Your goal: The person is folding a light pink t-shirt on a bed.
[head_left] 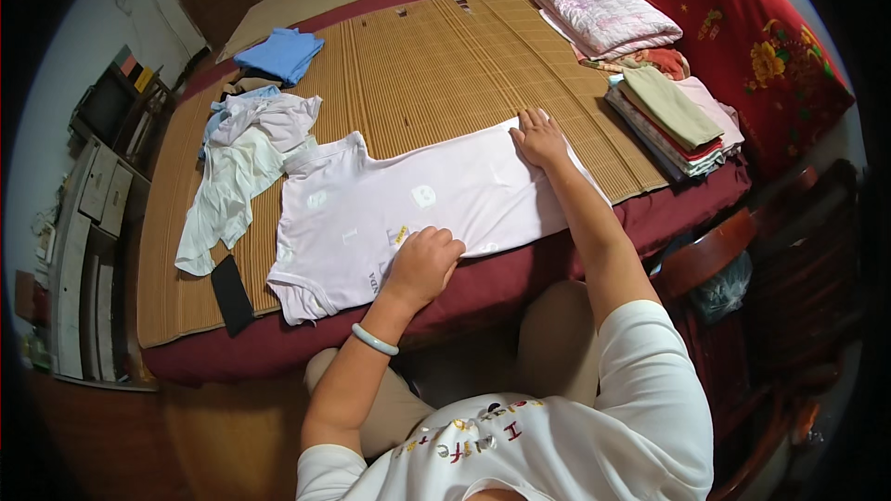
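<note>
A pale pink T-shirt (371,187) with small printed motifs lies spread sideways on the bamboo mat (408,65), its neck and sleeves to the left and its hem to the right. My left hand (425,265) is closed on the shirt's near edge with curled fingers; the fingertips are mostly hidden. A pale bangle circles that wrist. Near the far corner of the hem, my right hand (538,138) lies open and palm down on the fabric, fingers stretched out.
Crumpled white clothes (246,153) lie left of the shirt, near a black flat piece (231,295) and a folded blue garment (279,54). At right are stacked folded clothes (673,111) and a folded pink quilt (608,11). A wooden chair (710,250) stands by the bed's right corner.
</note>
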Available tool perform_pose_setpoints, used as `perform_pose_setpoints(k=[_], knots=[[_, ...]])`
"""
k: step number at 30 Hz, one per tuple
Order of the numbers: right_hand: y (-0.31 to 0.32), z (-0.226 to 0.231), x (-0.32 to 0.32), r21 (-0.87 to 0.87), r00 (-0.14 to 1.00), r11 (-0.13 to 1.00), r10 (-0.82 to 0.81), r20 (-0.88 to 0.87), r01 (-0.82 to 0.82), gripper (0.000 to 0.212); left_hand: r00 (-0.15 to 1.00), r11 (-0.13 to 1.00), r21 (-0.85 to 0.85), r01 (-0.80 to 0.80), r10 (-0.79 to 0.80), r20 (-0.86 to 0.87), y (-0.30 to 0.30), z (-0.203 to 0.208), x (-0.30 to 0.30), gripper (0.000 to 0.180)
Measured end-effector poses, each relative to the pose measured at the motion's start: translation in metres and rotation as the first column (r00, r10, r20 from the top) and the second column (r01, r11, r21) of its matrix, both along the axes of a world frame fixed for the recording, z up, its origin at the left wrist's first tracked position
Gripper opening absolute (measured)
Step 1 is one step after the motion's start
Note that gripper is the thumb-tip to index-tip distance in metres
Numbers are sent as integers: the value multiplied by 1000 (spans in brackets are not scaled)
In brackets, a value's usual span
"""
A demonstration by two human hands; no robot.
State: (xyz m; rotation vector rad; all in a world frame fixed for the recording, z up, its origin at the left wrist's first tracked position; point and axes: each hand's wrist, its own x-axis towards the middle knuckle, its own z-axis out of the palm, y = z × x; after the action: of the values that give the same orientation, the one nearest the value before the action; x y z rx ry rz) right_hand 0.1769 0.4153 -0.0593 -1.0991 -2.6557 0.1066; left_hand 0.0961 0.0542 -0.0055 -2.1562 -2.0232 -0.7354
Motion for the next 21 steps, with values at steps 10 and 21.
perform_pose_setpoints(k=[10,21], knots=[[-6,3,-6,121,996,989,-84,-37,88,61,942,986,-67,-156,169,289,5,3,-19,28],[-133,21,11,14,906,906,422,-1,-422,67,866,782,-371,-500,462,-193,-5,8,-34,84]])
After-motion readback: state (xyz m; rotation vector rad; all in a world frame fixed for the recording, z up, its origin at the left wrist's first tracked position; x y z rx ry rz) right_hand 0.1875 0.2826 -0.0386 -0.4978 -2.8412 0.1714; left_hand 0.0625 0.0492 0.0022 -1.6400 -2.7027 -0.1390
